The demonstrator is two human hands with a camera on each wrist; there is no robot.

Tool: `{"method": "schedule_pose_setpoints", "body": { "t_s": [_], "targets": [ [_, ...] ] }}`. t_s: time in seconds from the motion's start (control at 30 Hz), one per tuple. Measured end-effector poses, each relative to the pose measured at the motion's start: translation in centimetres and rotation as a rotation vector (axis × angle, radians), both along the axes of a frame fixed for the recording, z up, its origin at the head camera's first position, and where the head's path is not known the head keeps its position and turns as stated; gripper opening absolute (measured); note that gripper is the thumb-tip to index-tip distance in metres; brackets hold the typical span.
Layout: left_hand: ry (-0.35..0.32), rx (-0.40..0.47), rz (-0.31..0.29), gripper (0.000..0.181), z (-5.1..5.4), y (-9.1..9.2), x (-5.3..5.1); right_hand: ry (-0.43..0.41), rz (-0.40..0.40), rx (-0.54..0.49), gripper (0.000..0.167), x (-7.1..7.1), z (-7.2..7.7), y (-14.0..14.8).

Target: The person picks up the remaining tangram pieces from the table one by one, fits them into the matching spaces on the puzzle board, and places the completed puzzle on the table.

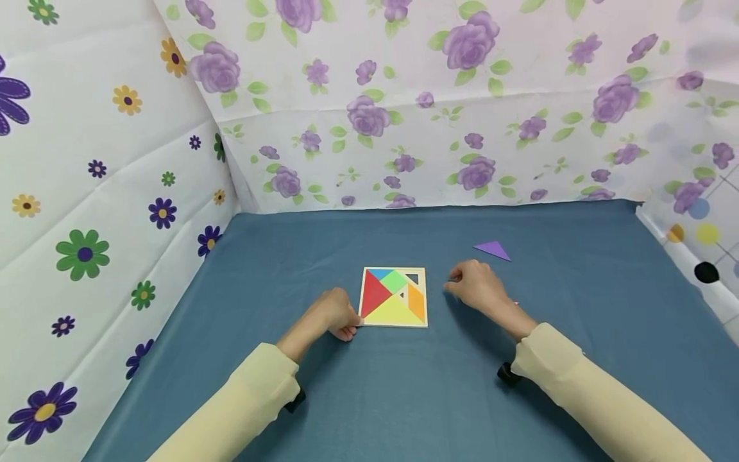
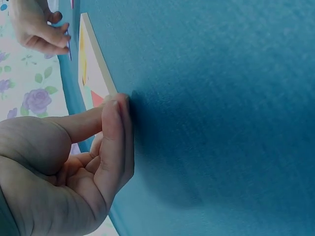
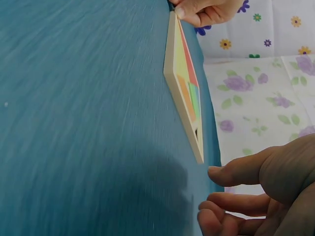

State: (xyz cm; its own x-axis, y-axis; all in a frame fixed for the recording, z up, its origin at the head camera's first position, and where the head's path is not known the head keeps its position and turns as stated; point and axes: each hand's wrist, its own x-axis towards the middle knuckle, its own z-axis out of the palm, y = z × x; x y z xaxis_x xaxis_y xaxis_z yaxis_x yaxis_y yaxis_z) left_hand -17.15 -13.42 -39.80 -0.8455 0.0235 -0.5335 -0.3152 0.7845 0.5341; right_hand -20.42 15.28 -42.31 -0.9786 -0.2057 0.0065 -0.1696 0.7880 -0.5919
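A square wooden tangram board (image 1: 425,308) lies flat on the blue cloth. In its frame sit a red triangle (image 1: 374,292), a yellow triangle (image 1: 392,313), a blue triangle (image 1: 378,273), a green square (image 1: 395,281) and an orange parallelogram (image 1: 415,302). A dark gap shows at the upper right corner. My left hand (image 1: 336,313) pinches the near left corner between thumb and fingers. Right of the board hovers my right hand (image 1: 478,282), thumb and fingers apart in the right wrist view with nothing between them. A purple triangle (image 1: 494,250) lies just beyond it.
A small pinkish-red piece (image 1: 516,303) peeks out beside the right wrist, mostly hidden. Blue cloth (image 1: 398,398) covers the table. Flowered sheets (image 1: 404,102) stand along the back and left edges.
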Motion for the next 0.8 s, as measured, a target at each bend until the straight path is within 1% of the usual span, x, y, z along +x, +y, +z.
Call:
{"method": "schedule_pose_setpoints", "body": {
  "t_s": [0.13, 0.27, 0.43, 0.5, 0.8],
  "targets": [
    [-0.013, -0.035, -0.009, 0.017, 0.2, 0.2, -0.3, -0.012, -0.010, 0.031, 0.030, 0.3, 0.3, 1.4],
    [-0.019, -0.073, -0.032, 0.017, 0.4, 0.5, -0.6, -0.032, -0.022, 0.050, 0.034, 0.7, 0.7, 2.7],
    [-0.030, -0.104, -0.033, 0.018, 0.5, 0.6, -0.9, -0.052, -0.031, 0.079, 0.037, 1.0, 1.4, 4.2],
    [-0.036, -0.102, -0.023, 0.018, 0.6, 0.6, -1.0, -0.054, -0.030, 0.089, 0.037, 1.1, 1.6, 4.9],
    [-0.045, -0.096, -0.044, 0.019, 0.6, 0.7, -0.9, -0.076, -0.053, 0.115, 0.036, 1.7, 1.6, 8.2]
  ]
}}
